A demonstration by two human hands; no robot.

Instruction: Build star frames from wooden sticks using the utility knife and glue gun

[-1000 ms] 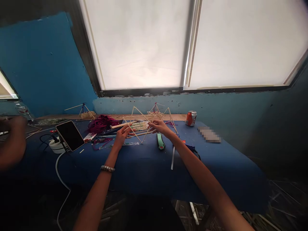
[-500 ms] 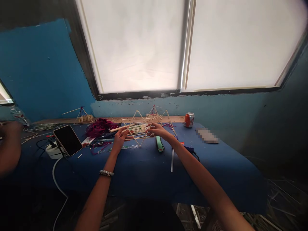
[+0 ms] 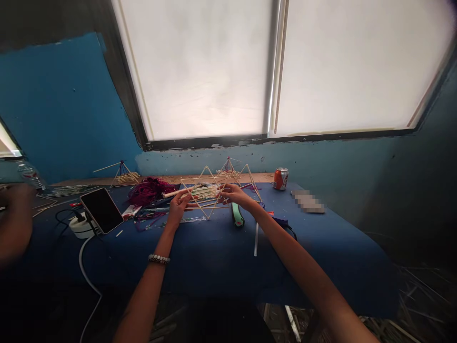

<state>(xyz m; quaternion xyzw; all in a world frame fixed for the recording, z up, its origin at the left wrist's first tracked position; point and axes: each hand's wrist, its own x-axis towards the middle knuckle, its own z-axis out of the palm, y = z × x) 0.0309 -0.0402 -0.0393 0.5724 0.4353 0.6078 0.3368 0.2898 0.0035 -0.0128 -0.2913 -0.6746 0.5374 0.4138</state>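
Note:
A frame of thin wooden sticks (image 3: 202, 207), joined into star-like triangles, is held up over the table between my two hands. My left hand (image 3: 180, 205) pinches its left side, fingers closed on the sticks. On the other side my right hand (image 3: 232, 194) grips the frame where sticks cross. Behind it lies a bundle of loose sticks (image 3: 205, 191). Just below my right hand rests a mint-green utility knife (image 3: 237, 215). A glue gun with a dark blue body (image 3: 281, 222) lies partly hidden by my right forearm, near a clear glue stick (image 3: 256, 239).
On the blue table (image 3: 200, 262) are purple string (image 3: 148, 191), a phone (image 3: 102, 209) against a white power socket (image 3: 83, 226), a drink can (image 3: 281, 178) and a blurred flat object (image 3: 307, 201). Small stick models (image 3: 126, 177) stand behind. Another person's arm (image 3: 16, 224) is at left.
The stick frame's upper point has shifted slightly right and down. Both hands keep their hold in nearly the same place. The view has moved very slightly.

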